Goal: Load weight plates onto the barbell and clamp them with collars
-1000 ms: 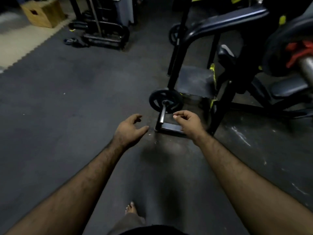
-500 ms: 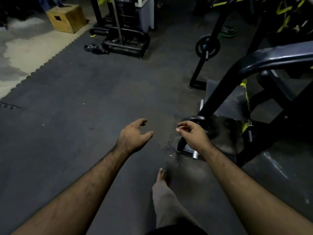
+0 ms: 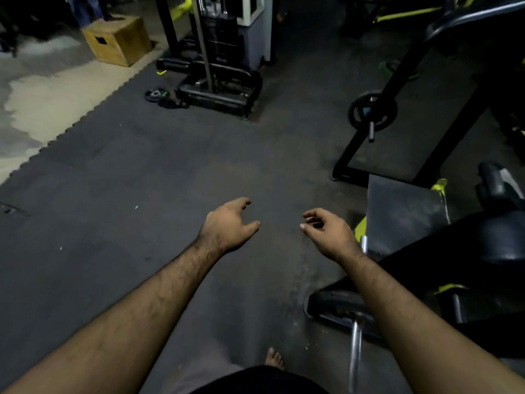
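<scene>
My left hand (image 3: 228, 224) and my right hand (image 3: 329, 233) are stretched out over the dark rubber floor, both with curled, parted fingers and nothing in them. A black weight plate (image 3: 332, 304) sits on a steel storage peg (image 3: 355, 351) low at the right, under my right forearm. Another black plate (image 3: 372, 110) hangs on a peg of the rack frame farther back at the right. Small plates (image 3: 157, 95) lie on the floor by a machine at the back. No barbell or collar shows.
A black and yellow bench frame (image 3: 403, 211) fills the right side. A cable machine base (image 3: 218, 92) stands at the back centre, a wooden box (image 3: 118, 41) at the back left. The mat's edge (image 3: 71, 123) runs diagonally at the left. My bare foot (image 3: 274, 358) shows below.
The view has swung left and forward: the near plate and its peg slid from beside my right hand down to the lower right. Both hands stay out in front, holding nothing.
</scene>
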